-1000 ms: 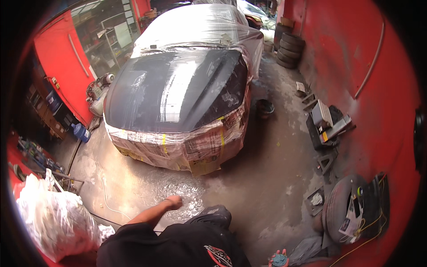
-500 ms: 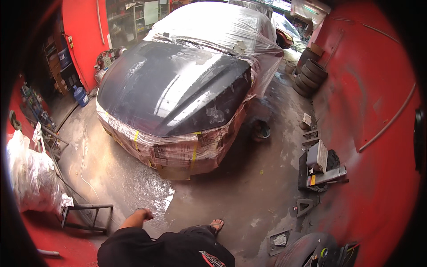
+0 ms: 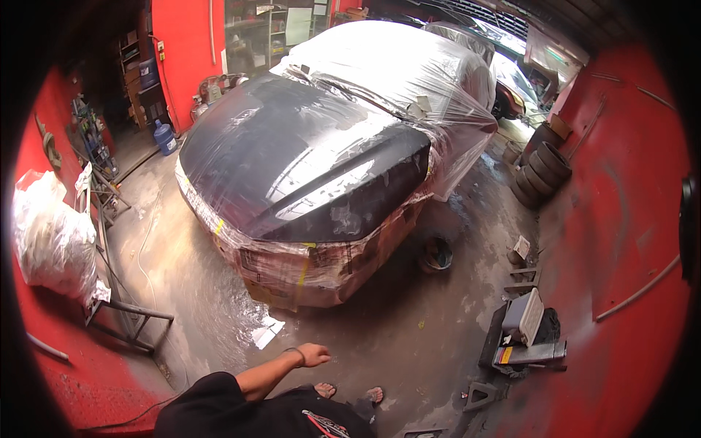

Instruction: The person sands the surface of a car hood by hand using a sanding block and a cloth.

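My left hand [image 3: 315, 355] hangs over the floor in front of the car's bumper, with a dark band at the wrist. Its fingers are loosely curled and nothing shows in them. My right hand is out of sight. Ahead stands a car with a dark, patchy hood [image 3: 292, 157], glossy in places. Clear plastic sheeting [image 3: 394, 62] covers its windshield and roof. Masking paper [image 3: 292, 266] with yellow tape wraps the front end. My left hand touches neither the hood nor the paper.
At the left, a plastic-wrapped bundle [image 3: 55, 237] rests by a metal stand [image 3: 131, 317]. A blue water jug [image 3: 165, 137] is farther back. Along the right wall are stacked tires [image 3: 542, 174], a grey box [image 3: 523, 317] and a bucket [image 3: 437, 254]. A wet patch [image 3: 241, 314] shines on the floor.
My left hand has swung to the right and forward. The view has shifted, so the car sits farther right, and both my feet now show.
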The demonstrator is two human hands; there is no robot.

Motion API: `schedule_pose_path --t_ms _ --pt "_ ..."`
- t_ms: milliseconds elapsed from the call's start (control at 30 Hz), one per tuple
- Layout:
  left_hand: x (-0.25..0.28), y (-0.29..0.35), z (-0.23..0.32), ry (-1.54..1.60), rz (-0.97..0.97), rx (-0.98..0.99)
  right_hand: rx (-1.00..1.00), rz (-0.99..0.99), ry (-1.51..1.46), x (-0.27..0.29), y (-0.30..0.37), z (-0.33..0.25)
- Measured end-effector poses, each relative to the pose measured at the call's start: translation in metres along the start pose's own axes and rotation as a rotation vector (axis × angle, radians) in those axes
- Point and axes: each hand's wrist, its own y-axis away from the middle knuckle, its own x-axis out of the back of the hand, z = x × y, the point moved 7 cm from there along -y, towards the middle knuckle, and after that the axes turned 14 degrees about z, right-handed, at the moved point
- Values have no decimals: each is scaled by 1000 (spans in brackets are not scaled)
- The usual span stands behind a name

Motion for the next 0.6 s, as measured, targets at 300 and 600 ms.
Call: schedule_pose_path --t_ms 300,600 --pt "-67 213 -171 -39 81 1237 -77 -68 187 -39 -73 -141" --pt "-155 173 18 334 21 1119 -154 -169 325 -79 -139 -253"
